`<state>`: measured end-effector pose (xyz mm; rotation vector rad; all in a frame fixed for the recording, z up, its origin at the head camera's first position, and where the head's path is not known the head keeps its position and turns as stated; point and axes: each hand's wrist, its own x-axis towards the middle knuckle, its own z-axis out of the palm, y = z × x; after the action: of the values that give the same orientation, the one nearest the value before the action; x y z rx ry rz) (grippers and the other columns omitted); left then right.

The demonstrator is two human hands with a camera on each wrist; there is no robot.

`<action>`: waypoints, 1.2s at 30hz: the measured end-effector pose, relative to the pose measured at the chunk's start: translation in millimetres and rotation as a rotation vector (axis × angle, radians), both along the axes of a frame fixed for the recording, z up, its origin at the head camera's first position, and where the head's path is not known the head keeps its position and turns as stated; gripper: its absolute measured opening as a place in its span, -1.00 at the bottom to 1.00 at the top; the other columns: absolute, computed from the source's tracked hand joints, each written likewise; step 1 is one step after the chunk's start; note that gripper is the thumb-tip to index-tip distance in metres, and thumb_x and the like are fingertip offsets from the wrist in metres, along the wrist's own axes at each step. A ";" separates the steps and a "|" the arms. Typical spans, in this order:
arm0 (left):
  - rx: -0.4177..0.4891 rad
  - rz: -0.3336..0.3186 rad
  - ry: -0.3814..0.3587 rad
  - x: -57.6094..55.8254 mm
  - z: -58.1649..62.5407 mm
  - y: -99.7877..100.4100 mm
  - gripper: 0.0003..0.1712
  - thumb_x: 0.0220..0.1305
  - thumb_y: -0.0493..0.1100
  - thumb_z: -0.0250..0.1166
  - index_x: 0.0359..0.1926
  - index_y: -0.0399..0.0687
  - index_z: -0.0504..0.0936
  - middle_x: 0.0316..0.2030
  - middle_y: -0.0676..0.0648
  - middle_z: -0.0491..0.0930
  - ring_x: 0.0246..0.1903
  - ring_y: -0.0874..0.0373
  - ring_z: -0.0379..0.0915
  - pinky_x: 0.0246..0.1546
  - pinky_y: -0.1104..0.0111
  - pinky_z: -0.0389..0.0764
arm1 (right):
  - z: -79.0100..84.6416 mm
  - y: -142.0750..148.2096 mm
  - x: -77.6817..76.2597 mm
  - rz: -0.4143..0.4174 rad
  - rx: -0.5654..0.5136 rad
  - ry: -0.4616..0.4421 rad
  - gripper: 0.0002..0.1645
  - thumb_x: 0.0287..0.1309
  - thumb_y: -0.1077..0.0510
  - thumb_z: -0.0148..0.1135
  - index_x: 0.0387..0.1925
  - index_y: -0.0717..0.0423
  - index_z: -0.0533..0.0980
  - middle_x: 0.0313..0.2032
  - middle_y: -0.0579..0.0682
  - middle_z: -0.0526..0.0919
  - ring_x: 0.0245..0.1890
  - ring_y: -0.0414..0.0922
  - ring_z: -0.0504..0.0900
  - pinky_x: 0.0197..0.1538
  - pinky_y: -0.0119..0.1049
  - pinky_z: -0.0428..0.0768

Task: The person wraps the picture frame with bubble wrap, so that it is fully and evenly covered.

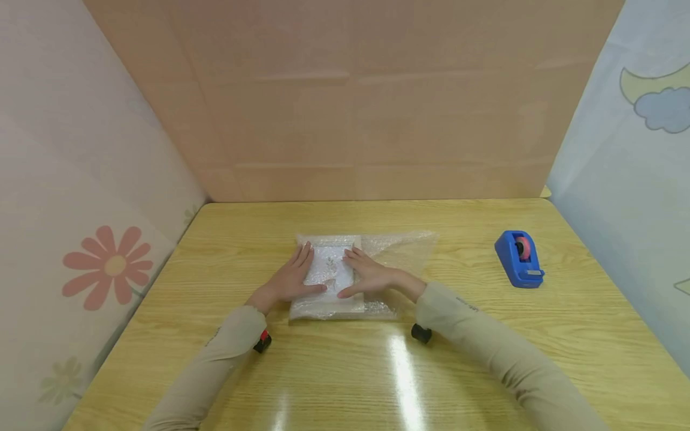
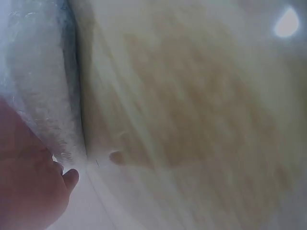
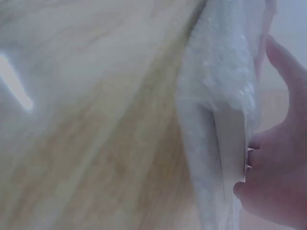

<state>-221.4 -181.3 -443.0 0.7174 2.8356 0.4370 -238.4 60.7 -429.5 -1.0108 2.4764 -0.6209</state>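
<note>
Fingers, left hand (image 1: 290,281) and right hand (image 1: 372,277): extended, clamped on nothing; beneath them, one white flat item (image 1: 332,266), pressed, we judge, to keep its bubble wrap (image 1: 412,248) snug; well right of them, one blue tape dispenser (image 1: 514,263).

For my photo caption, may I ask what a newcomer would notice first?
Probably the blue tape dispenser, at the right on the yellowish wood-grain table. Then, nearer the middle, a flat white rectangular object in clear bubble wrap, under the left hand and right hand.
</note>
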 end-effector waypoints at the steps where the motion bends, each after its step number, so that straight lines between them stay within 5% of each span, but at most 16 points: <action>1: -0.016 -0.003 0.008 0.2 0.7 0.8 0.14 0.13 0.34 0.07 0.37 -0.32 -0.25 0.38 -0.23 -0.42 0.35 -0.11 -0.56 0.32 0.07 -0.10 | 0.3 -0.5 0.6 0.004 0.010 0.014 0.23 -0.09 -0.32 0.23 0.36 0.29 -0.11 0.39 0.18 -0.27 0.37 0.08 -0.40 0.36 -0.04 -0.25; 6: -0.020 -0.021 -0.016 0.6 7.9 -1.5 0.08 0.16 0.32 0.06 0.37 -0.33 -0.20 0.39 -0.24 -0.35 0.36 -0.11 -0.48 0.32 0.09 -0.10 | 2.5 -2.1 4.9 0.023 0.030 0.050 0.28 -0.15 -0.29 0.31 0.35 0.33 -0.11 0.38 0.22 -0.26 0.37 0.12 -0.37 0.35 -0.02 -0.22; 12: 0.199 0.010 -0.051 2.5 20.3 -14.5 0.01 0.09 0.08 0.28 0.31 -0.45 -0.02 0.35 -0.36 -0.16 0.33 -0.20 -0.22 0.30 0.04 -0.06 | 2.3 -1.6 7.8 0.016 0.023 0.043 0.27 -0.16 -0.28 0.31 0.35 0.32 -0.10 0.38 0.20 -0.27 0.37 0.10 -0.38 0.35 -0.03 -0.25; 19: 0.278 0.048 -0.169 0.1 3.1 -16.5 0.20 0.08 0.26 0.20 0.35 -0.39 -0.27 0.36 -0.30 -0.44 0.35 -0.15 -0.45 0.31 0.05 -0.20 | 2.7 0.3 8.3 0.011 0.012 0.036 0.27 -0.16 -0.26 0.32 0.35 0.33 -0.11 0.38 0.21 -0.27 0.37 0.10 -0.39 0.35 -0.02 -0.26; 27: 0.200 0.127 -0.127 0.5 -0.2 -3.6 0.22 0.01 0.27 0.26 0.37 -0.30 -0.26 0.38 -0.22 -0.45 0.36 -0.08 -0.44 0.32 0.09 -0.17 | 2.3 1.0 7.1 0.003 -0.001 0.018 0.28 -0.16 -0.25 0.33 0.35 0.35 -0.11 0.38 0.22 -0.27 0.37 0.10 -0.40 0.35 -0.01 -0.25; 36: 0.276 0.251 -0.111 -2.3 -4.2 6.8 0.27 -0.14 0.15 0.42 0.37 -0.31 -0.16 0.38 -0.26 -0.31 0.35 -0.14 -0.30 0.31 0.08 -0.13 | 0.9 0.9 5.3 0.011 -0.006 0.030 0.27 -0.17 -0.23 0.35 0.34 0.37 -0.08 0.37 0.28 -0.25 0.36 0.15 -0.37 0.35 0.01 -0.24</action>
<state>-223.6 -174.5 -447.2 0.3637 2.7979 0.8917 -233.1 61.6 -428.7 -1.0428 2.4944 -0.6143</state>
